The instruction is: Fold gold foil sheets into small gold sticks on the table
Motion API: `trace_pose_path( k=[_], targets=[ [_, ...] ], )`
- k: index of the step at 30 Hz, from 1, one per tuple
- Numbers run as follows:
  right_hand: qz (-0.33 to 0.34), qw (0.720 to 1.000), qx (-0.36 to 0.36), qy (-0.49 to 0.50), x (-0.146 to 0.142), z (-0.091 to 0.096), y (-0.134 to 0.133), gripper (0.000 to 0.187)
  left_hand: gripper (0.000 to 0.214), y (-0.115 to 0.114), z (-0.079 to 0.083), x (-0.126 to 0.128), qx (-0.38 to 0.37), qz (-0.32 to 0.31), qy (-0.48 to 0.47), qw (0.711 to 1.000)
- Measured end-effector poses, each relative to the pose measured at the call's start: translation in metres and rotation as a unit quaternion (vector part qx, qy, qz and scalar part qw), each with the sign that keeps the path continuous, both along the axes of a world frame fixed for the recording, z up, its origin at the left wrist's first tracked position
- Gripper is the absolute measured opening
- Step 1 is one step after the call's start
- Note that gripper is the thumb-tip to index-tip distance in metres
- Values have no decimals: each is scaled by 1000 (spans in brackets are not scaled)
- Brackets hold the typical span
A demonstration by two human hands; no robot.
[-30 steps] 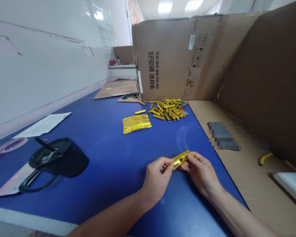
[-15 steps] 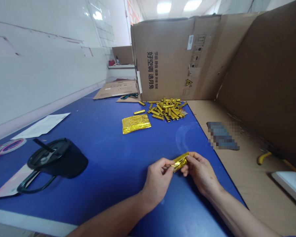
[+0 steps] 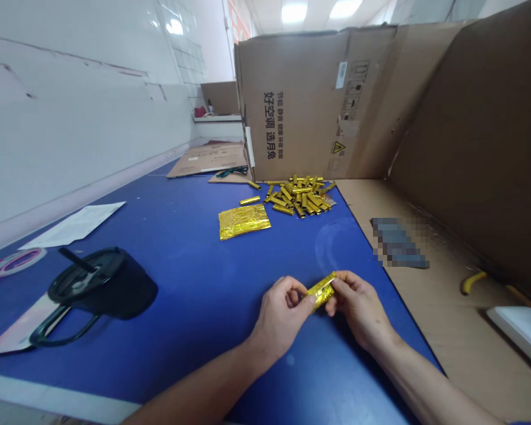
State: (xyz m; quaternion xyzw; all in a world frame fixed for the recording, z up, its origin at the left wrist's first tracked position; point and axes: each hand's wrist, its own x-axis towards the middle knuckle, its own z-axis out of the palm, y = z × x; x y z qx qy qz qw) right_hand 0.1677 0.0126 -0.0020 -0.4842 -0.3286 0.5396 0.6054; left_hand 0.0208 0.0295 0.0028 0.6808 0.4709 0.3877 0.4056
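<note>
Between my hands, just above the blue table, is a small piece of shiny gold foil (image 3: 322,291), folded into a narrow strip. My left hand (image 3: 279,316) pinches its left end between thumb and fingers. The right end is gripped by my right hand (image 3: 358,304), thumb on top and fingers curled beneath. Farther off lies a flat stack of gold foil sheets (image 3: 244,221). Behind it, a heap of small folded gold foil tubes (image 3: 301,196) rests against the cardboard, and one single tube (image 3: 249,200) lies apart to its left.
A black lidded mug (image 3: 110,286) with a straw stands at the left, near a tape roll (image 3: 22,261) and white paper (image 3: 77,224). A large cardboard box (image 3: 310,112) walls off the back. On cardboard at the right are a blurred dark flat object (image 3: 398,242) and a white object (image 3: 520,330).
My left thumb has slid forward onto the foil, and the left fingers have lifted and curled a little. My right hand keeps its grip, almost unmoved.
</note>
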Motion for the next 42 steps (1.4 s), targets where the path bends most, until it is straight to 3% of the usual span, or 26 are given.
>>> trace_pose_path(
  k=[2, 4, 8, 16, 22, 27, 33, 36, 42],
  targets=[
    [5, 1000, 2, -22, -1, 0, 0, 16, 20, 2, 1, -1, 7, -6, 16, 1000],
    [12, 999, -4, -43, -2, 1, 0, 17, 30, 3, 1, -1, -29, -53, 5, 998],
    [38, 998, -11, -58, -4, 1, -1, 20, 22, 2, -3, 1, -113, -141, -38, 983],
    [80, 994, -49, 53, 0, 3, 1, 22, 23, 5, -2, 1, -126, -114, -64, 983],
    [134, 989, -60, 16, 1, 0, 0, 21, 25, 2, 0, 1, -102, -142, -60, 983],
    [112, 992, -66, 4, -1, 2, 0, 22, 34, 2, -6, -1, -67, -167, -28, 983],
    [107, 992, -68, 28, 0, 5, 1, 22, 40, 1, -10, 1, -104, -170, -15, 980],
    [92, 993, -64, 34, 0, 4, 1, 23, 42, -2, -7, 4, -87, -173, -18, 981],
    [49, 998, -22, -43, -2, 2, 1, 24, 45, -7, -2, 5, -59, -176, -15, 983]
  ],
)
